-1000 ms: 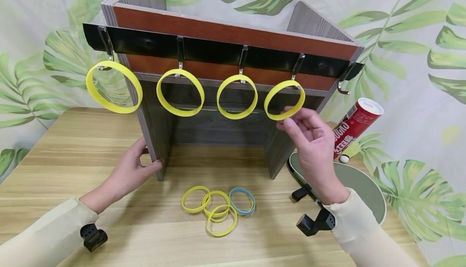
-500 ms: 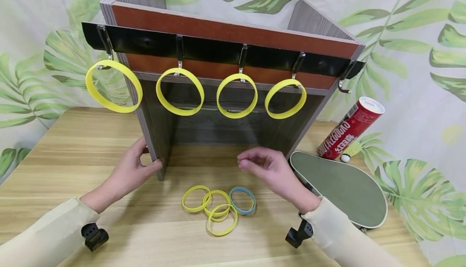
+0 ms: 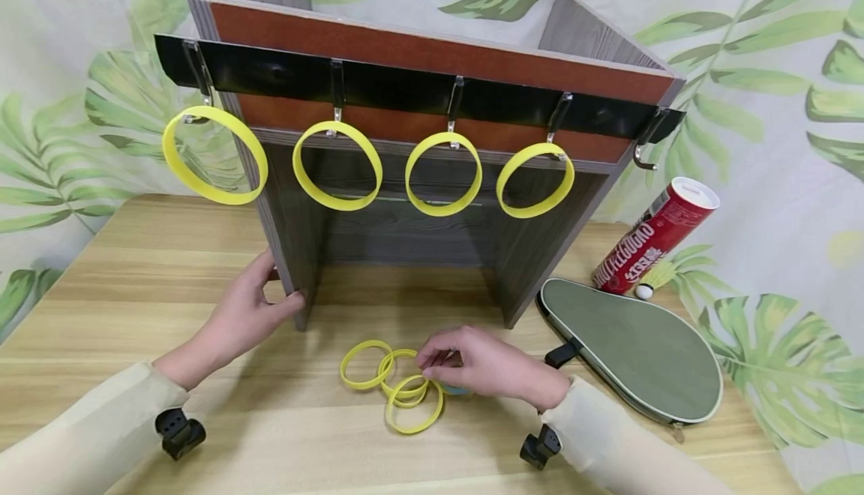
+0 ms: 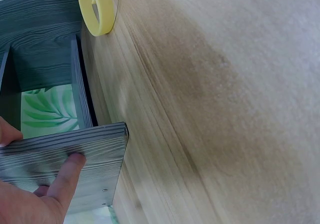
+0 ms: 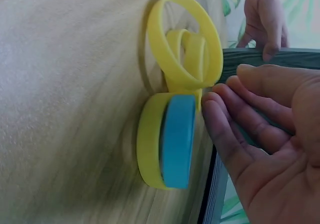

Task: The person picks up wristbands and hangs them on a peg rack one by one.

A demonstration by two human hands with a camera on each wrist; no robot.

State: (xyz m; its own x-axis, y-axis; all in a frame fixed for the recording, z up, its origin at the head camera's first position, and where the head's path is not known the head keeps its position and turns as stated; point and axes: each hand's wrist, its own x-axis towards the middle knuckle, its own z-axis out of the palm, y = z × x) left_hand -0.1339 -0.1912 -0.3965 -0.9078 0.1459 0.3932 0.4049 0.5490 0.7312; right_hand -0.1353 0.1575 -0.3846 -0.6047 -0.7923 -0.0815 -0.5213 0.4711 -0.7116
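Note:
A grey wood-grain stand (image 3: pixel 418 22) carries a black strip (image 3: pixel 398 88) of hooks; yellow wristbands (image 3: pixel 533 213) hang from several of them. My left hand (image 3: pixel 239 315) grips the stand's left side panel (image 4: pixel 95 140), thumb on one face and fingers round the other. Low over the table, my right hand (image 3: pixel 479 364) has loosely bent fingers beside a small pile of yellow wristbands (image 3: pixel 413 430). In the right wrist view its fingertips are close to a blue wristband (image 5: pixel 179 141), which lies against a yellow one (image 5: pixel 147 139); whether they touch cannot be told. Nothing sits between thumb and fingers.
A bare hook (image 3: pixel 644 163) ends the strip at the right. On the table's right side lie a green racket case (image 3: pixel 641 352) and a shuttlecock (image 3: pixel 648 287), with a red tube (image 3: pixel 655 236) standing behind. Leaf-patterned cloth (image 3: pixel 763 202) covers the background.
My right hand has left the fourth hanging yellow wristband and come down and leftward to the pile, partly covering the blue wristband. The left hand keeps its grip on the panel.

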